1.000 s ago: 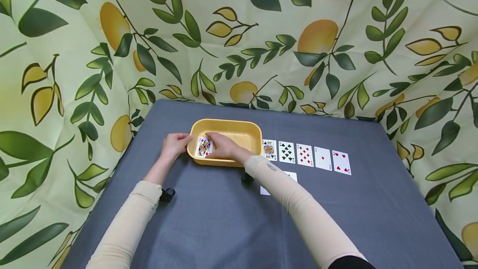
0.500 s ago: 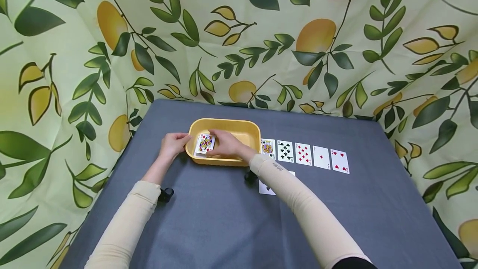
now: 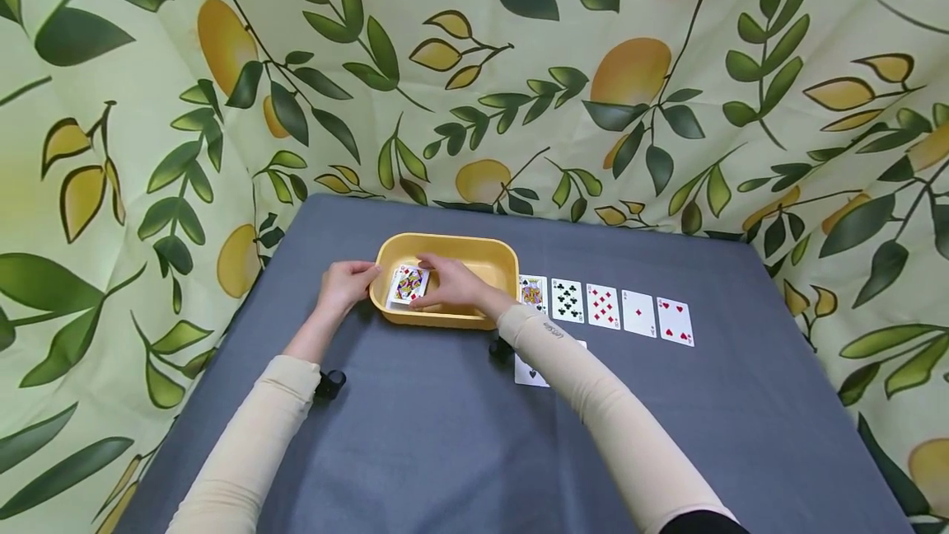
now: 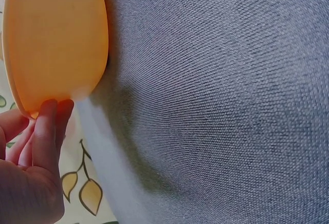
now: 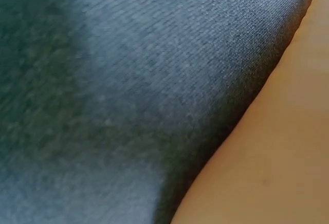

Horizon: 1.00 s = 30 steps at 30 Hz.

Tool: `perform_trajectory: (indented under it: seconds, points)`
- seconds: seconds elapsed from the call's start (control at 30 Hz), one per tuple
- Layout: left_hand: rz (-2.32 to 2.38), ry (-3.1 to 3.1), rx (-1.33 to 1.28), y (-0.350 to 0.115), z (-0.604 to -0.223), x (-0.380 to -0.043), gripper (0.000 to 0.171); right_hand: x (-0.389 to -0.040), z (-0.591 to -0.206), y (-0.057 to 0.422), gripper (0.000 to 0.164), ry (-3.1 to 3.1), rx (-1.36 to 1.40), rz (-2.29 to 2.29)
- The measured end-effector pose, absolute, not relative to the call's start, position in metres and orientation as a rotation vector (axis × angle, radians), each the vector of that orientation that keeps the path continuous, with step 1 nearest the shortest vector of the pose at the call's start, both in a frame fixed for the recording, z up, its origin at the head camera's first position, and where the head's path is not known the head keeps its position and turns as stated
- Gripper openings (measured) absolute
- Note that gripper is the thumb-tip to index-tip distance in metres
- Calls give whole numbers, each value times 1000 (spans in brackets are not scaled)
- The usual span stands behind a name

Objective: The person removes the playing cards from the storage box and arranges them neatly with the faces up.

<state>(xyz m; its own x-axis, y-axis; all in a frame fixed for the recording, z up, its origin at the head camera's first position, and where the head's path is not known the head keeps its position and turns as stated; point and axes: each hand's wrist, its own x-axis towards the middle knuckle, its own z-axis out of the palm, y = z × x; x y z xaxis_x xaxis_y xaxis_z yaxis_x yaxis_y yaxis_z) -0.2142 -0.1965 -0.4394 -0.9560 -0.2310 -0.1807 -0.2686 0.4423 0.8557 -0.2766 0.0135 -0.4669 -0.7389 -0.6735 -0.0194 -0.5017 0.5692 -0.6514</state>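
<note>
At the left end of the yellow tray (image 3: 482, 319), my left hand (image 3: 344, 286) pinches the rim between thumb and fingers. The left wrist view shows those fingers (image 4: 46, 126) against the tray's end wall. Inside the tray my right hand (image 3: 454, 283) holds a face card with red diamonds (image 3: 409, 284), thumb at its near side and fingers at its far side. Pale card edges show beneath it at the left. In the right wrist view only the tray wall (image 5: 272, 157) and grey cloth appear; the right hand is out of that view.
Right of the tray lies a row of face-up playing cards: a spade king (image 3: 532, 291), a club card (image 3: 567, 301), a diamond card (image 3: 603, 306), an ace of diamonds (image 3: 638, 313) and a four of hearts (image 3: 675, 320). A spade card (image 3: 530, 373) lies nearer, partly under the right forearm.
The face card has shifted slightly right and away within the tray, uncovering pale card edges at its left. My right hand moved with it. My left hand stays at the rim.
</note>
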Motion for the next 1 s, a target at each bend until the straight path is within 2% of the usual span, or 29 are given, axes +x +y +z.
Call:
perform_trajectory:
  seconds: [0.5, 1.0]
  points:
    - [1567, 2633, -453, -195, -439, -214, 37, -281, -464, 16, 92, 2552, -973, -913]
    - [1565, 2612, -433, -198, -439, -216, 39, -277, -415, 98, 91, 2550, -968, -1037]
